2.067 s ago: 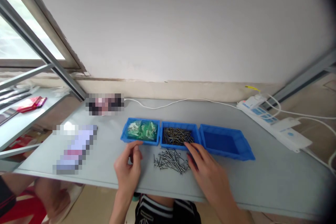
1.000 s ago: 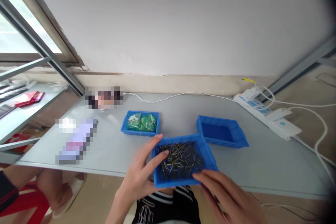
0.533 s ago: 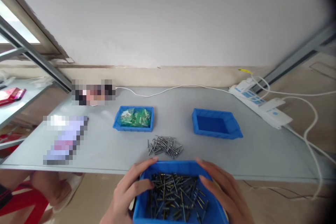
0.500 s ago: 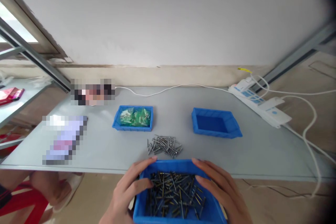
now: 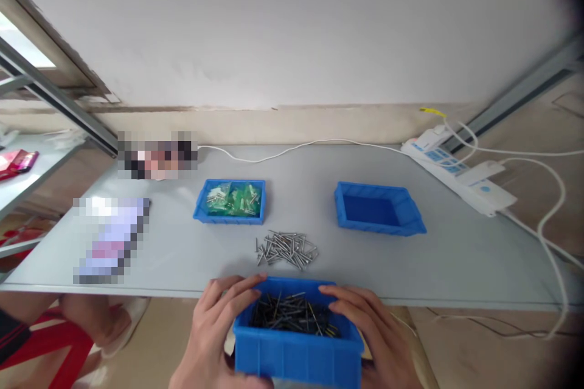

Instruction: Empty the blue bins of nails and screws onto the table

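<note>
Both my hands hold a blue bin of dark screws (image 5: pixel 296 346) just below the table's front edge, tipped so its front wall faces me. My left hand (image 5: pixel 214 334) wraps its left side, fingers over the rim. My right hand (image 5: pixel 369 334) grips the right side the same way. A loose pile of silver screws (image 5: pixel 285 249) lies on the grey table (image 5: pixel 456 261) just beyond the bin. Farther back stand a blue bin of green and clear parts (image 5: pixel 230 200) and an empty blue bin (image 5: pixel 376 209).
A white power strip (image 5: pixel 456 173) with cables lies at the table's back right. A thin white cord (image 5: pixel 292 147) runs along the back edge. Blurred items (image 5: pixel 112 237) sit at the left. Another person's knee and red stool (image 5: pixel 68 334) show at bottom left.
I lifted the bin of dark screws out of the row, drew it toward me off the table's front edge, and it now tilts with its front wall facing me.
</note>
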`<state>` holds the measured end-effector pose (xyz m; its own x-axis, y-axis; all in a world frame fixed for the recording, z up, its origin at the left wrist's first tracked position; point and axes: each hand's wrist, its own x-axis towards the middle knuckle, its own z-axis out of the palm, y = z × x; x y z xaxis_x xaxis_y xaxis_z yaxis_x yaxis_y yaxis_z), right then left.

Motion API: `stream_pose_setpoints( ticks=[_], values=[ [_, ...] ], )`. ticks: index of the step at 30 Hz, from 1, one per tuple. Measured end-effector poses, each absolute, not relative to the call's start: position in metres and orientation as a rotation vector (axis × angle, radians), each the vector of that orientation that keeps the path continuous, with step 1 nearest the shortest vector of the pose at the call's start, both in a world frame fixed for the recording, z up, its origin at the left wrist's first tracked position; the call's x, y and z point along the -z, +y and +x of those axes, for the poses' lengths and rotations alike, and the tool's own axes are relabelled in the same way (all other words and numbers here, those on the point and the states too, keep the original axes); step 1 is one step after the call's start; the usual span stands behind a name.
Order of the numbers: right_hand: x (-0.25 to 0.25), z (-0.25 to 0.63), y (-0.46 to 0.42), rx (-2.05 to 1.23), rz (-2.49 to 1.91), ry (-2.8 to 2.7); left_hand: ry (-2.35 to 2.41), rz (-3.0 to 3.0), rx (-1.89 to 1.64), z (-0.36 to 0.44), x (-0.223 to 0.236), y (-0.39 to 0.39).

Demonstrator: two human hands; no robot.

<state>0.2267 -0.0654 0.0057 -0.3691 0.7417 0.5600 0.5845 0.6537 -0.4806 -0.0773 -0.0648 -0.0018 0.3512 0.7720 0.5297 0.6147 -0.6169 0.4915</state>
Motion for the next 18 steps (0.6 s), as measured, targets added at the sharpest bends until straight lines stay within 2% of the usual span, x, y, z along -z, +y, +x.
stream_pose_setpoints(
  ticks=[5,11,18],
  values=[
    [0.007,0.221,-0.058,-0.504,-1.026,-2.019,1.19,2.298,-1.194,-0.078,0.007,-0.052],
    [0.004,0.216,-0.05,-0.524,-1.03,-1.975,1.131,2.222,-1.207,-0.075,0.01,-0.044],
    [-0.001,0.217,-0.042,-0.566,-1.077,-2.005,1.235,2.151,-1.029,-0.078,0.007,-0.044]
  ],
)
